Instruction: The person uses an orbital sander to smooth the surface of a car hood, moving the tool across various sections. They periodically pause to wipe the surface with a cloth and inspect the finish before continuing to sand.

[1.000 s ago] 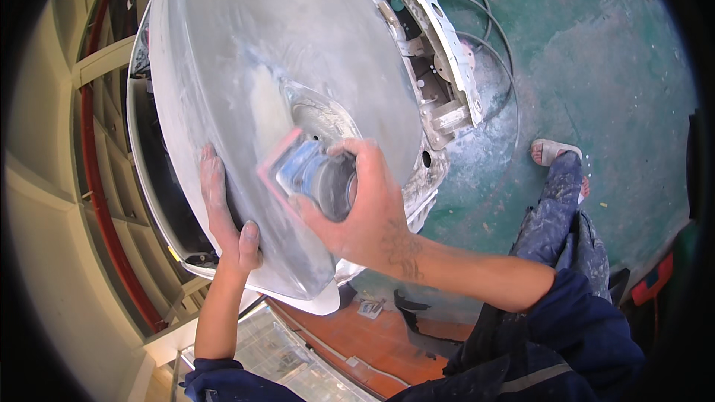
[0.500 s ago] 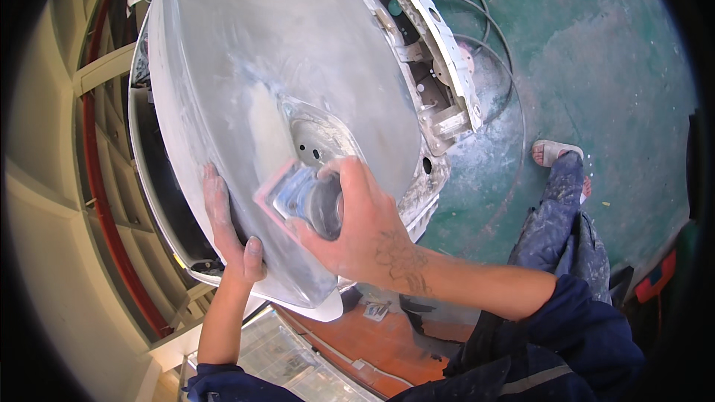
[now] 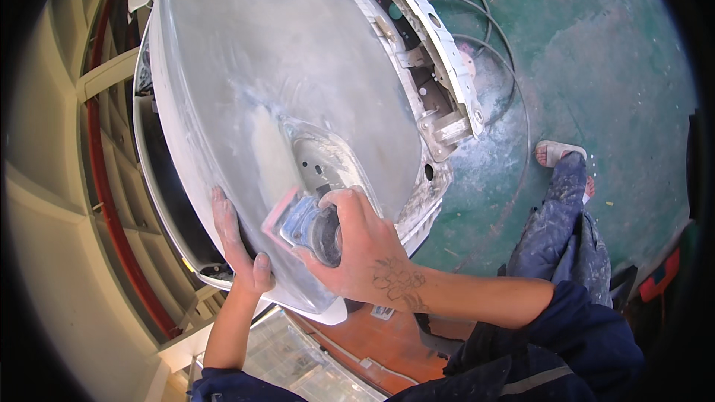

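A grey, dusty car body panel spreads out before me. My right hand is wrapped round a blue and dark-grey sanding block with pink-edged sandpaper under it. The block is against the panel's near part, just below a recess with small round holes. A pale yellowish filler patch runs beside that recess. Dusted white, my left hand rests on the panel's left edge. Its fingers are stretched out and its thumb is apart, with nothing held.
White perforated metal structure lines the panel's right side. A dark hose curls over the green floor. On the left stand a red pipe and beige beams. A clear-topped case and an orange-brown surface lie close to me.
My right hand and the sanding block have moved toward me along the panel. The left hand also shows a little lower and farther right, along with a slight shift of the whole view.
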Motion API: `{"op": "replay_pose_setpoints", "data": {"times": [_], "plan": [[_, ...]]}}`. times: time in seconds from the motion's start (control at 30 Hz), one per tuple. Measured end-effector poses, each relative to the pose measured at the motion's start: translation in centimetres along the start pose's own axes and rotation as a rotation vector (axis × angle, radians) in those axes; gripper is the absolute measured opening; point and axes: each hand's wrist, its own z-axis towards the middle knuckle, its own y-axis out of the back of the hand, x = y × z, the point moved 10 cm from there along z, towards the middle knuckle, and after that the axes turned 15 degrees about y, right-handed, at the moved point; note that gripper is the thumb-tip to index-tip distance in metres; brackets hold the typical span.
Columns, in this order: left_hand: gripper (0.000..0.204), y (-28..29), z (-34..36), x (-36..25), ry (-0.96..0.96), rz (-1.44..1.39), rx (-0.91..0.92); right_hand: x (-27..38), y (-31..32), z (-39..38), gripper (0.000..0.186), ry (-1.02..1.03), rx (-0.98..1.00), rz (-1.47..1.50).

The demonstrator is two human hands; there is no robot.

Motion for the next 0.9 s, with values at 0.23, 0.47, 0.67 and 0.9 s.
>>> {"op": "replay_pose_setpoints", "data": {"times": [0.23, 0.47, 0.67, 0.9], "plan": [[0.080, 0.3, -0.2, -0.2, -0.007, 0.006, -0.005, -0.4, -1.2, -5.6, 0.063, -0.092, 0.105, 0.044], [0.080, 0.2, -0.3, -0.3, -0.027, -0.002, -0.023, -1.0, 0.6, 2.2, 0.060, -0.017, -0.030, 0.055], [0.081, 0.2, -0.3, -0.3, -0.017, 0.003, -0.016, -1.9, 0.5, 0.0, 0.061, -0.100, 0.004, 0.078], [0.081, 0.3, -0.5, -0.1, -0.027, 0.007, -0.011, -1.1, 1.3, 4.4, 0.059, -0.037, -0.002, 0.066]]}}
